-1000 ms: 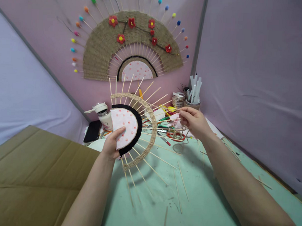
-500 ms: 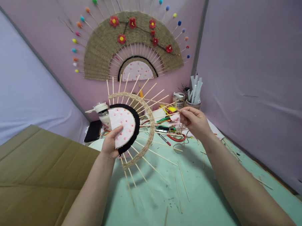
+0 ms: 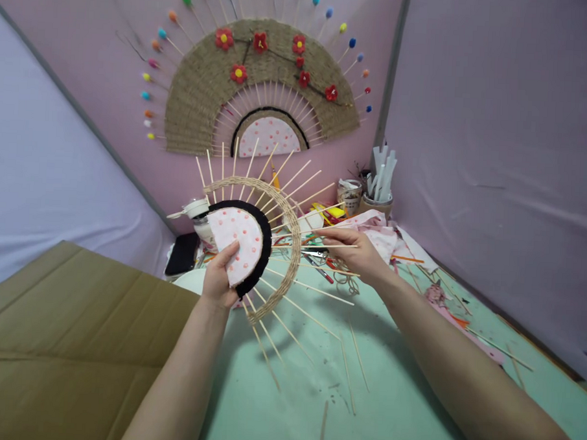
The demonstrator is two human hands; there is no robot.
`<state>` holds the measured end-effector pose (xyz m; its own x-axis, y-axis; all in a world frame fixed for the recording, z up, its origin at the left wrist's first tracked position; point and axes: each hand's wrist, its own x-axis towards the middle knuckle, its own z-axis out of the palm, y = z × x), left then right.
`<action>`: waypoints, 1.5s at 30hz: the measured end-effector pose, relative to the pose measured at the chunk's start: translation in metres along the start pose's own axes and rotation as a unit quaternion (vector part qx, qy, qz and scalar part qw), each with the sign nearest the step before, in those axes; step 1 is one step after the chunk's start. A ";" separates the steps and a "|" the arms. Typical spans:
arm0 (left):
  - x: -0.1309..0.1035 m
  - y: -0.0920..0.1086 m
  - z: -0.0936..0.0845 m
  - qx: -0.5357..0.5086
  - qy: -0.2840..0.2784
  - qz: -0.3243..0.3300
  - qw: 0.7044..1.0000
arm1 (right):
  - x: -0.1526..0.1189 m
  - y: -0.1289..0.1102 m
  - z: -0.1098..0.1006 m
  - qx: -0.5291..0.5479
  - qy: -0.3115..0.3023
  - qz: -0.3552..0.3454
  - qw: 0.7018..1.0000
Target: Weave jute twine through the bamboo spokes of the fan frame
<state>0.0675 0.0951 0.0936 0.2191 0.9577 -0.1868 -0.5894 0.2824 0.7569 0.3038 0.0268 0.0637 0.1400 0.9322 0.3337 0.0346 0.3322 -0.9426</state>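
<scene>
My left hand (image 3: 219,278) grips a half-round fan (image 3: 240,227) by its lower edge, thumb over the white, pink-dotted face. A black rim borders that face, and thin wooden sticks (image 3: 321,292) radiate from it. Woven twine forms a curved band (image 3: 297,246) across the sticks, apart from the rim. To the right, my right hand (image 3: 354,252) is closed among the stick ends, pinching a loose strand of twine (image 3: 305,215) that runs from the band. Its fingertips are partly hidden by sticks. Slack twine (image 3: 348,284) hangs in loops below that hand.
On the wall behind hangs a larger woven fan (image 3: 191,105) with red flowers and coloured balls. Scissors (image 3: 316,253), a pen, dotted cloth (image 3: 371,226) and jars (image 3: 349,195) lie or stand beyond. Cardboard (image 3: 74,340) occupies the left; loose sticks (image 3: 359,356) lie on the green table.
My right hand has moved left and down with the twine, in among the stick ends. The fan has turned slightly in my left hand, which keeps its grip.
</scene>
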 end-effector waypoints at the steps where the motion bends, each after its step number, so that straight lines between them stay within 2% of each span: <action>1: 0.000 -0.001 0.000 -0.002 0.002 -0.001 1.000 | -0.001 -0.002 0.001 -0.007 -0.015 0.000 1.000; 6: -0.001 -0.004 0.001 0.005 0.018 -0.007 1.000 | -0.005 -0.007 0.002 -0.038 -0.081 -0.015 0.996; 23: 0.005 0.006 -0.007 0.035 0.023 0.028 0.999 | 0.000 -0.003 -0.018 -0.013 -0.050 0.035 0.998; 27: 0.007 0.009 -0.009 0.031 0.024 0.033 0.999 | 0.002 0.001 -0.027 0.002 -0.032 0.050 0.998; 31: 0.008 0.011 -0.011 0.022 0.020 0.044 0.999 | 0.003 0.000 -0.032 0.033 0.007 0.035 0.999; 38: 0.009 0.011 -0.012 0.028 0.030 0.043 0.998 | 0.005 -0.003 -0.032 0.071 0.045 0.028 0.996; 45: 0.009 0.011 -0.012 0.031 0.030 0.049 0.998 | 0.004 -0.009 -0.030 0.064 0.074 0.003 0.995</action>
<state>0.0541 0.1077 0.0927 0.1154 0.9825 -0.1459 -0.5556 0.1856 0.8105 0.3339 0.0231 0.0731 0.2842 0.9060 0.3137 -0.0911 0.3513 -0.9318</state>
